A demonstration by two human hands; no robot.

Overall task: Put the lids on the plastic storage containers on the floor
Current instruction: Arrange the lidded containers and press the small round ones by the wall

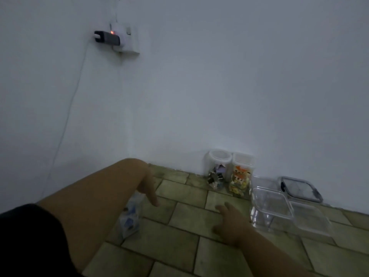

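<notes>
Storage containers, clear plastic, all at 4 o'clock in the frame, on the floor by the wall. None of the square ones has a lid on.

- Wall [219,76]: plain white, fills the upper two thirds.
- Floor [179,246]: greenish brick-pattern tiles, lower third.
- Left hand [147,184], 7 o'clock: bare forearm comes in from the lower left, fingers point down and are loosely spread. Index tip is at a tile, nothing gripped.
- Right hand [232,222], 5 o'clock: palm down and low over the floor, fingers relaxed and slightly spread. It holds nothing and is just at 9 o'clock of the front container, not touching it.
- Front square container [269,206]: upright, open top.
- Rear square container [263,182]: just behind it at 12 o'clock, touching or nearly so, too blurred to tell.
- Clear lid [311,218]: flat on the floor at 3 o'clock of the front container.
- Dark-rimmed lid [299,189]: at the wall base, 12 o'clock of the clear lid. Tilt unclear.
- Jar of binder clips [217,168] and jar of colourful bits [241,174]: side by side against the wall, white rims. Can't tell whether either is capped.
- Plastic bag [129,216]: on the floor at 6 o'clock of the left hand. Contact unclear.
- Wall socket [129,41], 11 o'clock: dark charger [107,38] plugged in, red light on, white cable [67,116] running down.
</notes>
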